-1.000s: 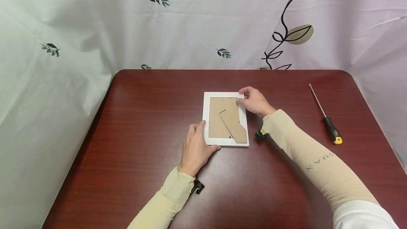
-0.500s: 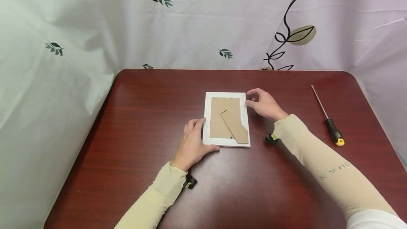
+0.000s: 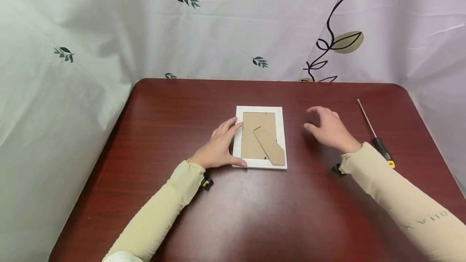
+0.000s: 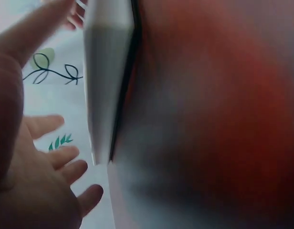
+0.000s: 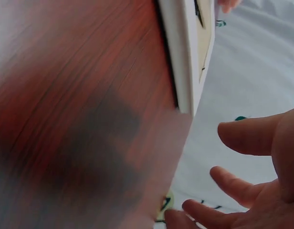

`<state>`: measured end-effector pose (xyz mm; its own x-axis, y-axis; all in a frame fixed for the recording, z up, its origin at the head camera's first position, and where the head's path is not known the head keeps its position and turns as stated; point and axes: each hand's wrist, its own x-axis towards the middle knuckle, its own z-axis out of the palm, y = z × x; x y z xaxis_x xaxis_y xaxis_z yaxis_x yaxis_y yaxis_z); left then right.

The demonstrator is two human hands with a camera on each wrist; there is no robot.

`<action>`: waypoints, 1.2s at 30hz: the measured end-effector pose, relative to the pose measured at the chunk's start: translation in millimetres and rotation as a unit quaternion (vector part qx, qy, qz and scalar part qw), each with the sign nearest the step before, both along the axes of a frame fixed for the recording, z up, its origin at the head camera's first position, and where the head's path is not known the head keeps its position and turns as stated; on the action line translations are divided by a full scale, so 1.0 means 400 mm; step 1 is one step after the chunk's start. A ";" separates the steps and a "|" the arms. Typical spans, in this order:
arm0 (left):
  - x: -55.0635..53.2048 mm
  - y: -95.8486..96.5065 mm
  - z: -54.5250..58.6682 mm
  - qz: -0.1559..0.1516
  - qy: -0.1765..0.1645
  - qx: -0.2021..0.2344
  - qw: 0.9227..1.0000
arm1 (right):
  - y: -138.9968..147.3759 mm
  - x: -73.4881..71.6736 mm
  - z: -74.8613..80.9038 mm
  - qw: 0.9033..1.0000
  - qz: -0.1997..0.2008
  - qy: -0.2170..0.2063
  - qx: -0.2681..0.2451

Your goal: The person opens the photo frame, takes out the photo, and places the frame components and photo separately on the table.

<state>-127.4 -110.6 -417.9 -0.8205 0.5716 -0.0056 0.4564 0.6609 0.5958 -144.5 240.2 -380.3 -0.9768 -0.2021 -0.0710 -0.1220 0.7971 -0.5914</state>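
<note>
A white picture frame (image 3: pixel 238 142) lies back side up on the table, its tan backing board (image 3: pixel 251 144) and slanted easel leg (image 3: pixel 271 148) showing. My left hand (image 3: pixel 218 146) is at its left side, thumb and fingers spread over the near left corner and left edge. In the left wrist view the fingers (image 4: pixel 73 171) look relaxed and grip nothing; whether they touch the frame I cannot tell. To the right of the frame, apart from it, my right hand (image 3: pixel 333 130) hovers with loosely bent fingers and holds nothing.
A screwdriver (image 3: pixel 380 146) with a black and yellow handle lies at the right of the dark red table (image 3: pixel 164 132), partly behind the right forearm. White curtains (image 3: pixel 225 23) with leaf prints hang behind and beside the table.
My right hand has let go of the frame's far right corner and moved right, toward the screwdriver. The left hand has shifted a little up along the frame's left edge, its fingers spreading.
</note>
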 end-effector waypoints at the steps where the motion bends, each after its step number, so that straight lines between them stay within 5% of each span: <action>1: -0.010 -0.003 0.000 -0.014 0.003 -0.008 1.000 | 0.009 0.006 0.001 1.000 0.003 0.008 0.007; 12: -0.093 0.013 0.001 -0.090 -0.003 -0.085 0.992 | 0.118 0.062 -0.008 0.997 -0.017 -0.026 0.067; 27: -0.114 0.016 0.007 -0.107 0.006 -0.176 0.979 | 0.254 0.105 -0.042 0.988 -0.061 -0.013 0.144; 36: -0.117 0.033 0.022 -0.097 -0.007 -0.218 0.971 | 0.303 0.115 -0.057 0.978 -0.105 -0.055 0.173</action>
